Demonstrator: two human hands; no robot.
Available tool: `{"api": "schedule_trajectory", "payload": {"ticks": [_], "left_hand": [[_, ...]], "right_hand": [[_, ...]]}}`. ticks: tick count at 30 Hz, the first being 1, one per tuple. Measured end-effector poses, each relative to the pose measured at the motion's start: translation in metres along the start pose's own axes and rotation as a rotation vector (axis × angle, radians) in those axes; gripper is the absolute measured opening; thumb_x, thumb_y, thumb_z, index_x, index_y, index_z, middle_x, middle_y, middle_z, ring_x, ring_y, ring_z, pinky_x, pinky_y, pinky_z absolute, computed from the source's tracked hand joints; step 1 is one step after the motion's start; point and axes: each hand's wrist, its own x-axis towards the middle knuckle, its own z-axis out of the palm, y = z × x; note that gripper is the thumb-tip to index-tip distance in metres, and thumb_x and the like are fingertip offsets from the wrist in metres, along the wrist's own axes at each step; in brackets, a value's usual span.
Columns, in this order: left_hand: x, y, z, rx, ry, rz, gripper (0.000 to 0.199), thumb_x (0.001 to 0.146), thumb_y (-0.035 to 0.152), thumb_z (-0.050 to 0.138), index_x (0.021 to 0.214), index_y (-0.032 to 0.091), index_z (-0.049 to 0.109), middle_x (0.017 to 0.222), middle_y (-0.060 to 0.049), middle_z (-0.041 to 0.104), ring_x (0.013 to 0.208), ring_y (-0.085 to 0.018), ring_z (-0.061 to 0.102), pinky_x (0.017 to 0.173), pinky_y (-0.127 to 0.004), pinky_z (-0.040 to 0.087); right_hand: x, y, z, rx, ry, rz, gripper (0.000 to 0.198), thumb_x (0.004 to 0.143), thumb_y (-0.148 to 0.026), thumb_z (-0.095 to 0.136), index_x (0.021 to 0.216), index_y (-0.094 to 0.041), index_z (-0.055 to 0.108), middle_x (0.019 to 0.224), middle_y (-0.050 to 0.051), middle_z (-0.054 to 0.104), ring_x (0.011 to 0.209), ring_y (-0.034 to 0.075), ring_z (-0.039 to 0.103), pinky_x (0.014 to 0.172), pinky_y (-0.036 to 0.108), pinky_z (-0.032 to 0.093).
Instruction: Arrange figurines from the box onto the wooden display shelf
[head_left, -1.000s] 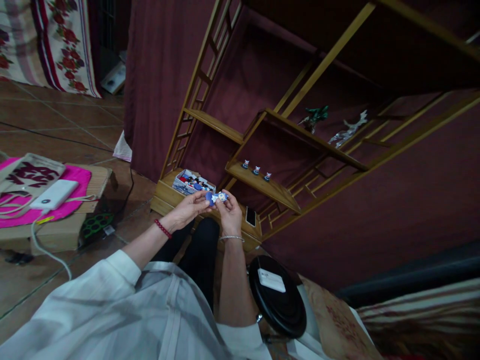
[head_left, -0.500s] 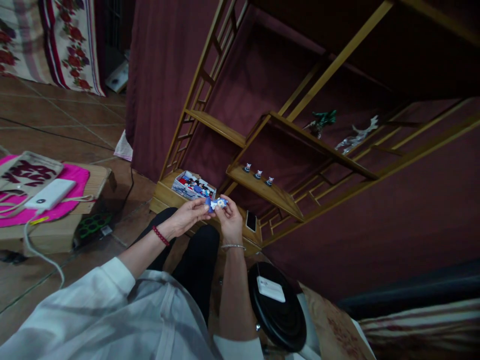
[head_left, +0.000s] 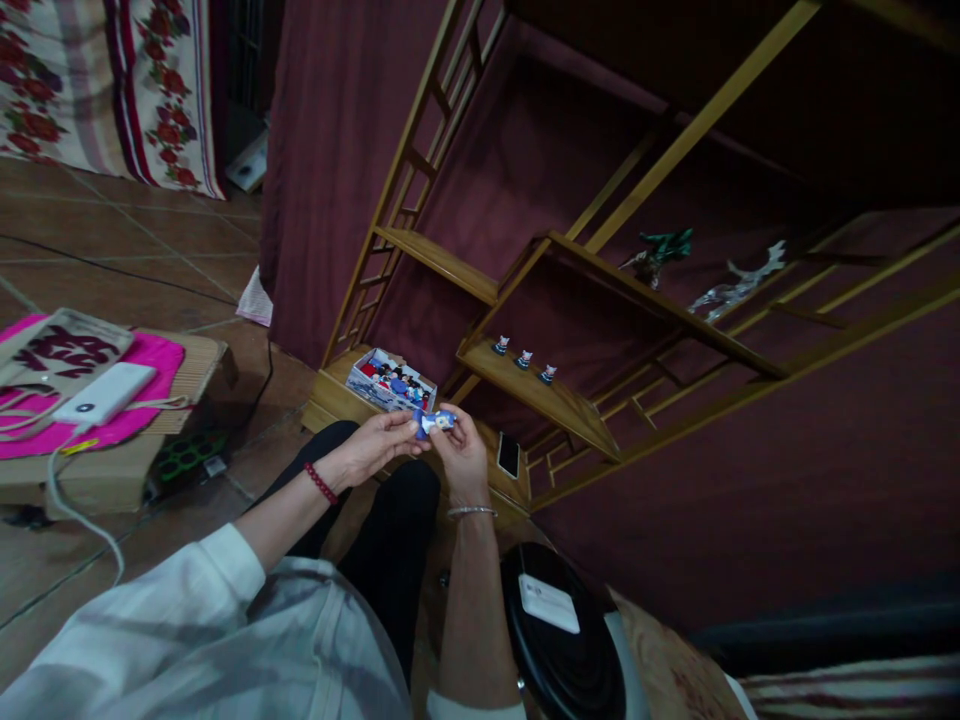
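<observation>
A small blue-and-white figurine (head_left: 435, 422) is held sideways between both hands, above my knees. My left hand (head_left: 382, 442), with a red bead bracelet at the wrist, pinches its blue base end. The fingers of my right hand (head_left: 463, 455), below a silver bangle, close on its other end. Just beyond the hands, a patterned box (head_left: 366, 388) full of small colourful figurines sits on the low wooden ledge. Three little figurines (head_left: 524, 359) stand in a row on a shelf up and to the right.
The wooden shelf unit (head_left: 442, 265) rises ahead, with green and clear ornaments higher up. A phone (head_left: 508, 455) lies on the ledge to the right. A black round stool (head_left: 562, 655) stands at my right. To the left, a low table (head_left: 199, 375) bears a white power bank (head_left: 106, 393).
The view has shifted slightly, so the scene sits a little lower and further right. Both hands keep hold of the figurine, which has turned only slightly, if at all.
</observation>
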Motion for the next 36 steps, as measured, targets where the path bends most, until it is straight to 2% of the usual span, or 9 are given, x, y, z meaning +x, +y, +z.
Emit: {"api": "schedule_trajectory", "payload": {"ticks": [7,21,36], "left_hand": [[0.003,-0.001,-0.001,0.004,0.008,-0.011,0.024,0.072,0.022,0.066,0.091,0.009,0.059,0.081,-0.007,0.065,0.07,-0.013,0.062,0.067,-0.023,0.048],[0.008,-0.003,-0.004,0.042,0.055,0.02,0.038,0.067,0.021,0.07,0.101,0.013,0.055,0.088,-0.006,0.063,0.075,-0.014,0.062,0.07,-0.025,0.048],[0.017,-0.007,-0.01,-0.023,-0.016,-0.03,0.025,0.073,0.029,0.064,0.09,0.01,0.061,0.081,-0.008,0.065,0.073,-0.014,0.061,0.071,-0.024,0.046]], "right_hand": [[0.001,-0.002,-0.002,-0.03,0.003,0.021,0.034,0.064,-0.028,0.066,0.095,-0.019,0.054,0.087,0.002,0.064,0.078,0.014,0.061,0.073,0.027,0.051],[0.009,0.008,-0.002,-0.076,0.015,0.021,0.03,0.067,-0.028,0.063,0.093,-0.018,0.051,0.087,0.002,0.063,0.08,0.014,0.061,0.072,0.027,0.051],[0.023,0.007,-0.013,-0.115,-0.13,0.043,0.032,0.067,-0.029,0.064,0.096,-0.02,0.054,0.086,0.001,0.063,0.078,0.014,0.06,0.072,0.026,0.049]]}}
